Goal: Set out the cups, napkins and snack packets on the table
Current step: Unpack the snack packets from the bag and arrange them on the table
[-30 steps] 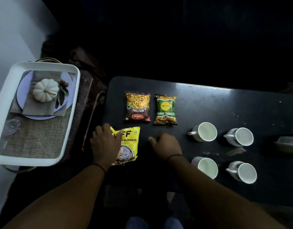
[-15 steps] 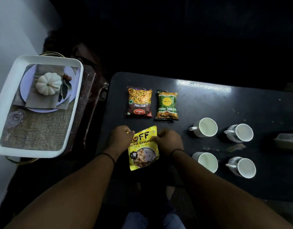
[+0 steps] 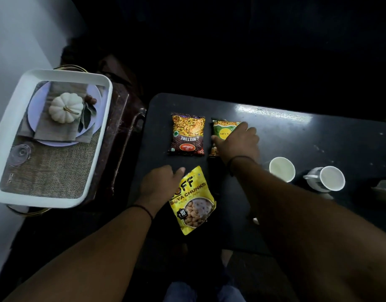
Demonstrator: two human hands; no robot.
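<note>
Three snack packets lie on the black table (image 3: pixel 296 138). The brown-and-orange mixture packet (image 3: pixel 187 136) sits at the back left. Beside it is the green packet (image 3: pixel 222 129), and my right hand (image 3: pixel 237 142) lies over it with fingers stretched out, covering its right half. The yellow soya chunks packet (image 3: pixel 192 201) lies tilted near the front edge. My left hand (image 3: pixel 159 184) holds its top left corner with curled fingers. Two white cups (image 3: pixel 282 172) (image 3: pixel 331 178) stand to the right; my right forearm hides the cups nearer me.
A white tray (image 3: pixel 67 74) rests on a dark stand left of the table, holding a plate, grey napkins, a small white pumpkin and a burlap mat. A grey object (image 3: pixel 383 188) shows at the right edge. My knees are below the table's front edge.
My right hand let go of the yellow packet and reached back onto the green one. The yellow packet came down onto the table, with my left hand still at its corner.
</note>
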